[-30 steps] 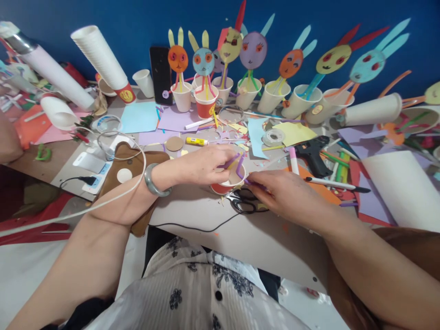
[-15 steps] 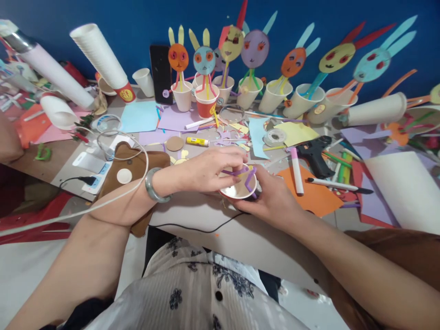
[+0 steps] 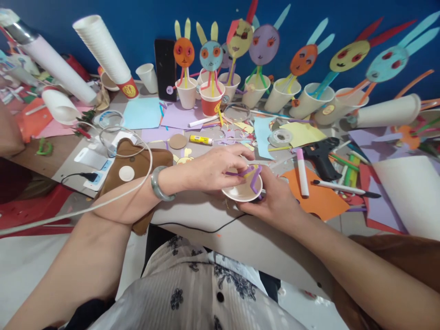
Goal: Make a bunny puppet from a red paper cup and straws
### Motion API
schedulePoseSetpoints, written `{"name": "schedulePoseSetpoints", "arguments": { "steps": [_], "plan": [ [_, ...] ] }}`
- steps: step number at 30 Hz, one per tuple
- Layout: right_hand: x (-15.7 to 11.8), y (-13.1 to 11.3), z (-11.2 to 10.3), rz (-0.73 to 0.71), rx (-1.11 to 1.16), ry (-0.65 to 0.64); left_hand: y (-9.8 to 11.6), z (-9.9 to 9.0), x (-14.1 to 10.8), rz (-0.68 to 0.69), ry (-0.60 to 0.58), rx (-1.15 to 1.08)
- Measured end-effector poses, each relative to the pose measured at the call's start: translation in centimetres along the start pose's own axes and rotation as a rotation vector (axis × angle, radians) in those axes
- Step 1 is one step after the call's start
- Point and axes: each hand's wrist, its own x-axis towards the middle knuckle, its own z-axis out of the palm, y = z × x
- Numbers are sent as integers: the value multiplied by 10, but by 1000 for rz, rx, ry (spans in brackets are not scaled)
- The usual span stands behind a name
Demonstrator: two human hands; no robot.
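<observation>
A paper cup (image 3: 242,192) is tilted with its white inside facing me, near the table's front edge. My right hand (image 3: 275,201) grips the cup from below and the right. Purple paper strips (image 3: 253,176) stick up from its rim. My left hand (image 3: 213,167) comes in from the left and pinches these strips at the rim with its fingertips. A grey bangle (image 3: 158,183) is on my left wrist.
A row of paper cups with rabbit-faced paper figures (image 3: 264,46) lines the back against the blue wall. A black glue gun (image 3: 321,156), a pink marker (image 3: 302,166), an orange sheet (image 3: 319,195), a glue stick (image 3: 201,140), stacked cups (image 3: 103,50) and a brown pouch (image 3: 134,169) lie around.
My right hand left the table and the scissors and took the cup from below. The cup was lifted and tipped toward me. My left hand stays on the strips.
</observation>
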Motion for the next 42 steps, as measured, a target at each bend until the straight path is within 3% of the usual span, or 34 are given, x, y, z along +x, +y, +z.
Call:
{"name": "schedulePoseSetpoints", "arguments": {
  "steps": [42],
  "plan": [
    [1,1,0,2,-85,-26,-10,14,1,-162,-36,199]
  ]
}}
